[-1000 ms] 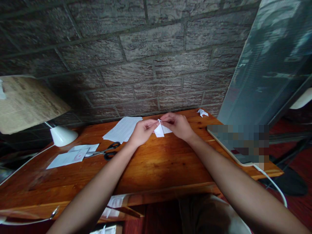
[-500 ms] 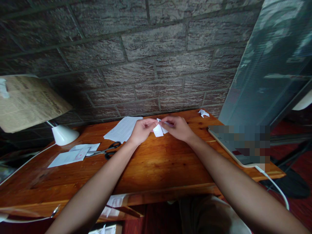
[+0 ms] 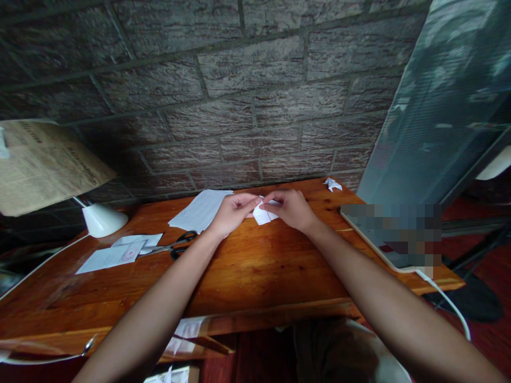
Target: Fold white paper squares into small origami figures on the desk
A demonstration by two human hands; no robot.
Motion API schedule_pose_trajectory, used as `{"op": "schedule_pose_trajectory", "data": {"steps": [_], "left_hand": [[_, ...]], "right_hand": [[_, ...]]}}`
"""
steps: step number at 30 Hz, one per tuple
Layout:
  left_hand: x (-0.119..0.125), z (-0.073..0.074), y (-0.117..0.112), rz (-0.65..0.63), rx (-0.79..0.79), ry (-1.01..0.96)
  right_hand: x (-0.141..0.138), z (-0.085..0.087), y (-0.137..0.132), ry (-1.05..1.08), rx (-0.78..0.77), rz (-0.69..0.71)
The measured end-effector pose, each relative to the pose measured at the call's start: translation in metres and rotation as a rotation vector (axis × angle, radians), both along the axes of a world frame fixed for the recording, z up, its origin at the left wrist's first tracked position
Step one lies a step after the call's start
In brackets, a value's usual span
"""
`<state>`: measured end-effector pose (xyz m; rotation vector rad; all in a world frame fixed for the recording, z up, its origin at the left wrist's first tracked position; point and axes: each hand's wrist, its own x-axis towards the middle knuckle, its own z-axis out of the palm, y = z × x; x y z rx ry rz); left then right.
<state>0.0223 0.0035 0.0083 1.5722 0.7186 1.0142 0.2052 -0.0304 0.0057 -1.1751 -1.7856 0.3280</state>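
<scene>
A small folded piece of white paper (image 3: 262, 216) is pinched between my two hands near the back of the wooden desk. My left hand (image 3: 236, 214) grips its left side, thumb and fingers closed. My right hand (image 3: 290, 209) pinches the right side, with part of the paper hidden behind the fingers. Just left of my left hand lies a stack of white sheets (image 3: 200, 208). Scissors with black handles (image 3: 183, 243) rest close to my left forearm, their blades toward some cut paper pieces (image 3: 114, 258).
A lamp with a paper shade (image 3: 50, 165) and white base (image 3: 104, 219) stands at the left. A folded paper figure (image 3: 332, 184) sits at the back right. A partly pixelated laptop (image 3: 375, 239) with a white cable (image 3: 451, 303) lies on the right. Behind the desk (image 3: 267, 276) rises a stone-block wall.
The folded paper has turned and spread slightly wider between my fingers. Both hands stay in nearly the same place.
</scene>
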Motion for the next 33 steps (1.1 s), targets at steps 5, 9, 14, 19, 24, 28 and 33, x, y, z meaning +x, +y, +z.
{"op": "schedule_pose_trajectory", "data": {"steps": [5, 9, 14, 19, 24, 28, 33], "left_hand": [[-0.0026, -0.0001, 0.0017, -0.052, -0.008, 0.008], [-0.0032, 0.0, 0.0026, -0.053, 0.001, 0.015], [-0.0012, -0.0003, 0.0034, -0.023, 0.021, 0.014], [0.0021, -0.0035, 0.0058, 0.06, 0.117, -0.024], [0.0037, -0.0057, 0.0057, 0.096, 0.142, -0.06], [0.0052, -0.0037, 0.0024, 0.117, 0.087, -0.09], [0.0054, -0.0002, -0.0013, 0.103, 0.02, -0.109]], "right_hand": [[-0.0014, 0.0005, -0.0014, -0.01, 0.035, -0.024], [-0.0029, 0.0018, -0.0031, 0.013, 0.038, -0.026], [-0.0047, 0.002, -0.0026, 0.118, -0.001, -0.003], [-0.0032, 0.0009, -0.0006, 0.114, -0.062, -0.009], [-0.0016, -0.0004, -0.0004, 0.022, -0.124, 0.047], [-0.0011, -0.0014, 0.0006, 0.03, -0.123, 0.052], [-0.0004, -0.0009, 0.0007, 0.043, -0.155, 0.062]]}}
